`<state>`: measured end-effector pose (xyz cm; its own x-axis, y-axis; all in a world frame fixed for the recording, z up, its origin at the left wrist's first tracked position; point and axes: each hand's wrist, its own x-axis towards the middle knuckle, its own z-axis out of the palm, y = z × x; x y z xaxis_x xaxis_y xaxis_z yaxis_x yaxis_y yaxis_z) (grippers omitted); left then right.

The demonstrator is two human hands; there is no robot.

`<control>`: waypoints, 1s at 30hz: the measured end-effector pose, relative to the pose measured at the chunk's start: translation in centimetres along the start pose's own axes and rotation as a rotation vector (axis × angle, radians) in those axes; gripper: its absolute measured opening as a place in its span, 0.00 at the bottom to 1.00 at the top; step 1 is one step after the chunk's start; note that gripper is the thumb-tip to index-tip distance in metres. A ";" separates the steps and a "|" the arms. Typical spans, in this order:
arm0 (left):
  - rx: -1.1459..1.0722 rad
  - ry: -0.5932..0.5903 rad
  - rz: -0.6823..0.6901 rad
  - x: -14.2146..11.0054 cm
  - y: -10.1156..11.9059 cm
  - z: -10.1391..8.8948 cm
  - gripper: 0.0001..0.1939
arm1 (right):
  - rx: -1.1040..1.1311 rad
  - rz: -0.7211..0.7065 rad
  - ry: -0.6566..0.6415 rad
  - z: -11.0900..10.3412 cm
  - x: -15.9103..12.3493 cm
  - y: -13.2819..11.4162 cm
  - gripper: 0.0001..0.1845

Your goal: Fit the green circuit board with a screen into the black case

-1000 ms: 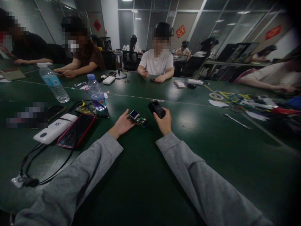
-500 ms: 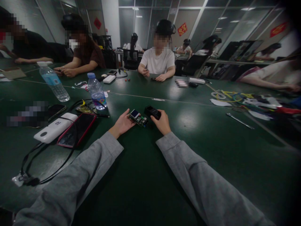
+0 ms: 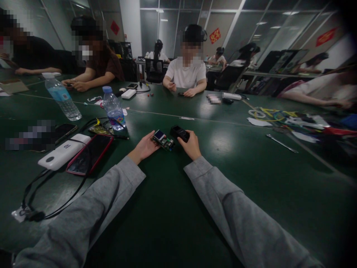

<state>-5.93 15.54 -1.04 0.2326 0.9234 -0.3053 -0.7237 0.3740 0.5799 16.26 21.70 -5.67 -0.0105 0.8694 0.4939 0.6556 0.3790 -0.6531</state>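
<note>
At centre, I have my left hand (image 3: pixel 143 147) half open, palm up, with the circuit board (image 3: pixel 164 140) resting on its fingers at eleven o'clock of my right hand (image 3: pixel 192 144), whose thumb and fingers grip the black case (image 3: pixel 180 133) above the green tabletop (image 3: pixel 164 208).
</note>
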 end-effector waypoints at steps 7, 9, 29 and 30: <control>0.025 0.027 0.015 0.0 -0.1 0.1 0.15 | 0.002 0.009 0.014 0.1 0.0 -0.2 0.24; 0.028 0.024 0.017 -0.1 -0.1 0.1 0.15 | -0.010 0.016 0.003 0.0 0.0 -0.2 0.25; -0.030 0.003 0.002 0.3 -0.1 -0.4 0.14 | -0.033 -0.024 0.017 0.2 -0.1 -0.2 0.25; -0.030 0.002 0.003 0.4 -0.1 -0.4 0.14 | -0.043 -0.029 0.010 0.2 -0.1 -0.3 0.25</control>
<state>-6.04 15.78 -1.55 0.2289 0.9244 -0.3050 -0.7438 0.3682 0.5579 15.96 21.52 -5.66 -0.0227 0.8553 0.5177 0.6868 0.3896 -0.6136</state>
